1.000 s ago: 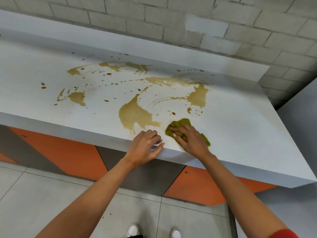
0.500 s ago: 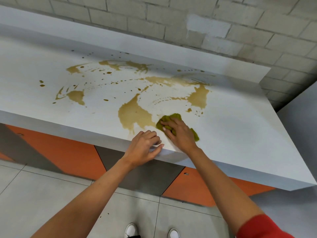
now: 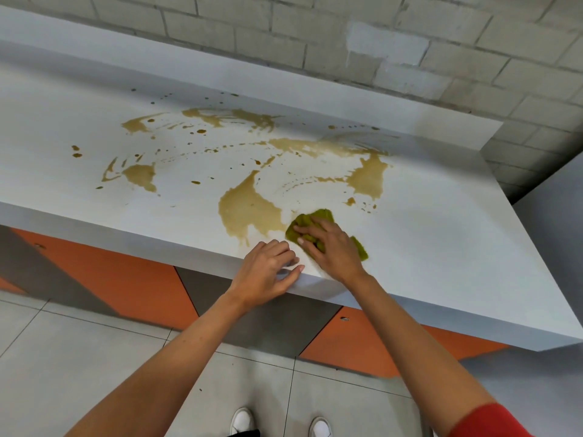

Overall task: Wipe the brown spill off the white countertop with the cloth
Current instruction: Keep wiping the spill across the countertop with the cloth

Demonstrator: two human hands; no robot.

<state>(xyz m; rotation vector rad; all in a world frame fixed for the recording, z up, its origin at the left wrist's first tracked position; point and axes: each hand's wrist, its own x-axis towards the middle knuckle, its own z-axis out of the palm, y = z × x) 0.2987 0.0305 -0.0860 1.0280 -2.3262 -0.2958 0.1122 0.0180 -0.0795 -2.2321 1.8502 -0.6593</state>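
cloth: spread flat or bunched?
Bunched. The green cloth is a lumpy wad with visible folds, pressed under the right hand.

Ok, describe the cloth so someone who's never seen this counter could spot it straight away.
Find the white countertop under the brick wall, then its near edge, right of the biggest brown puddle. The cloth lies under the right hand: the only green thing there.
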